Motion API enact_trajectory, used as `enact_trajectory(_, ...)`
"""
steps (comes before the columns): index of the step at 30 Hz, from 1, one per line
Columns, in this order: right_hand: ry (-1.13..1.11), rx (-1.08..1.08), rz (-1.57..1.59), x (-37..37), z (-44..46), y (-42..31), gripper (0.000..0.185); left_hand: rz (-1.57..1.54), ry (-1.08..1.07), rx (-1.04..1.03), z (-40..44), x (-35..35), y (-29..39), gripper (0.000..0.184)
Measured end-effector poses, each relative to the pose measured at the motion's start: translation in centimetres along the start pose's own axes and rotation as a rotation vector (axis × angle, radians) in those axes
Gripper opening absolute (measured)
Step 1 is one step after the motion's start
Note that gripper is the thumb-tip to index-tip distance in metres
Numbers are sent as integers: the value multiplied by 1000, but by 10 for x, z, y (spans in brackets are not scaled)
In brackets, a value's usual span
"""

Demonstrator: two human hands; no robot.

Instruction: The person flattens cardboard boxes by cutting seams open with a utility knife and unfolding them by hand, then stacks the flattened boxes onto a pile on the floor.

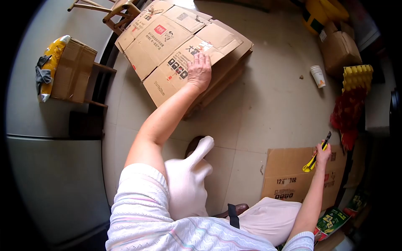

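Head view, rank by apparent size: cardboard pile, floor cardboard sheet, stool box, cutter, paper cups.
1. Cardboard pile
2. Floor cardboard sheet, though partly covered
3. Stool box
4. Cutter and paper cups: unranked; cutter looks longer, cups wider, overall too close to call.

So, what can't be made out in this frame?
- Head view: the cardboard surface under the left hand, covered by that hand.
- Head view: how the right hand's palm meets the yellow cutter, hidden by the hand itself.
- Head view: smallest print on the floor cardboard, too small to read.
- Head view: the full yellow object top right, cut off by the dark lens edge.
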State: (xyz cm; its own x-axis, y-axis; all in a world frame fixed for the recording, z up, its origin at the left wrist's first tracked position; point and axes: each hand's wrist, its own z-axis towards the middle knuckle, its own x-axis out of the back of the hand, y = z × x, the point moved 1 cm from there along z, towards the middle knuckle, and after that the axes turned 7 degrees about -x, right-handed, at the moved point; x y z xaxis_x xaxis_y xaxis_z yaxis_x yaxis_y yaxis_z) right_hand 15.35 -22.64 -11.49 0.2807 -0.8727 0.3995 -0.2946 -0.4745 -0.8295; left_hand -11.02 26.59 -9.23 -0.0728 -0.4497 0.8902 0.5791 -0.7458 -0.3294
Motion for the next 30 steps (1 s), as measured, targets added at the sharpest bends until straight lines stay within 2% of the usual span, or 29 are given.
enact_trajectory(7, 1, 13, -34, 4, 1, 6, 26, -99, -168, 27, 10, 2, 12, 49)
enact_trajectory(15, -3, 3, -52, 16, 1, 13, 27, 31, -119, -65, 22, -13, 27, 42)
enact_trajectory(16, -2, 1, -55, 16, 1, 13, 27, 17, -215, -54, 26, -13, 30, 42)
enact_trajectory(21, 8, -16, -58, 13, -3, 7, 27, 96, -241, -61, 22, -5, 41, 40)
enact_trajectory(23, -5, -40, -58, 13, -3, 7, 27, -12, -259, -22, 25, -14, 40, 40)
enact_trajectory(26, -10, -22, -55, 13, 1, 11, 27, 23, -277, -27, 24, -6, 44, 41)
enact_trajectory(30, -29, -14, -27, 11, 1, 9, 28, -68, -337, 8, 23, -2, 42, 51)
